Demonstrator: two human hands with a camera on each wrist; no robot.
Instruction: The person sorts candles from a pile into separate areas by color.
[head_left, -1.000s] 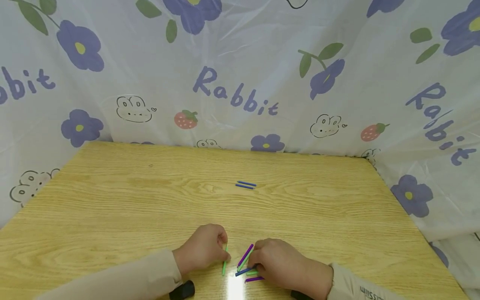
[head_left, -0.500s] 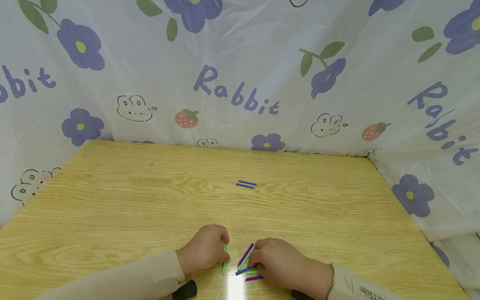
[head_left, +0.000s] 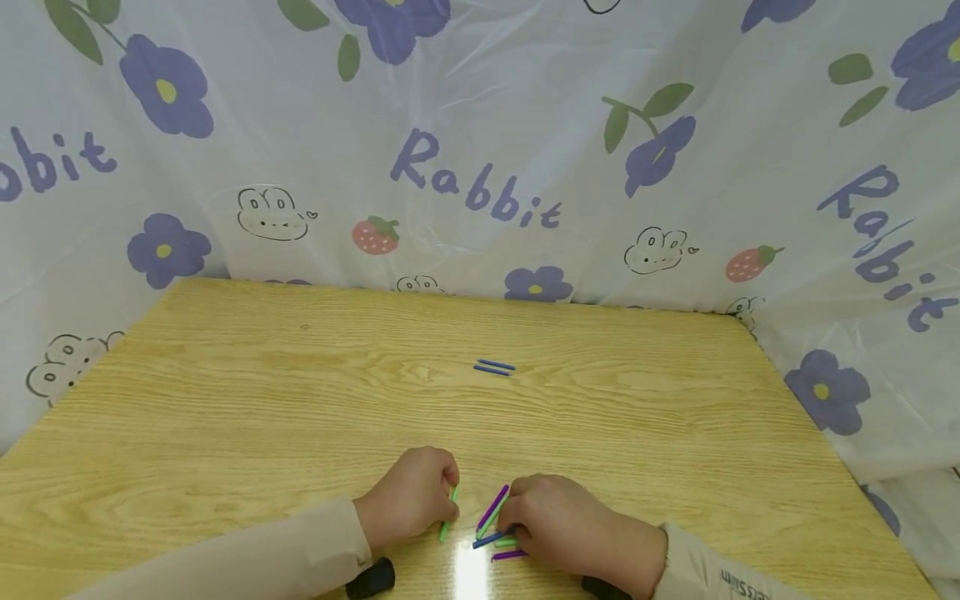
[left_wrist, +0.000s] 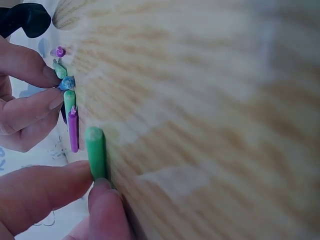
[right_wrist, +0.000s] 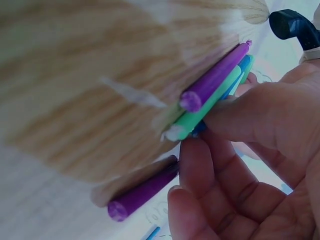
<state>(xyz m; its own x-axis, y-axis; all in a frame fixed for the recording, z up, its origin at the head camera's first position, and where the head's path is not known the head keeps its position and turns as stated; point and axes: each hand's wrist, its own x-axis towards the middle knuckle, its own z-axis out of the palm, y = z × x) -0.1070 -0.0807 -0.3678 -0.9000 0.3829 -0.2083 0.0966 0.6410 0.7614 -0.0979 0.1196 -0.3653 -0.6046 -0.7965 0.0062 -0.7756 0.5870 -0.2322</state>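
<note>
My left hand (head_left: 412, 496) pinches a short green plastic stick (left_wrist: 96, 150) between thumb and fingertip, low over the wooden table. To its right, my right hand (head_left: 558, 521) pinches a blue stick (head_left: 486, 541) between thumb and forefinger. Around those fingers lies a loose cluster: a slanting purple stick (head_left: 492, 507) with a green stick (head_left: 488, 522) alongside, and another green stick (head_left: 505, 543) above a second purple stick (head_left: 507, 555) nearer the front. Parts of several sticks are hidden behind the right hand in the head view.
Two blue sticks (head_left: 495, 367) lie side by side farther back on the wooden table (head_left: 300, 392). A white curtain (head_left: 480, 108) printed with flowers and rabbits hangs behind the table and at its sides. Black wrist-camera mounts (head_left: 371, 578) sit under the sleeves.
The lower end of the green stick in my left hand has swung a little to the left. My right hand stays over the cluster, and the head view has shifted slightly.
</note>
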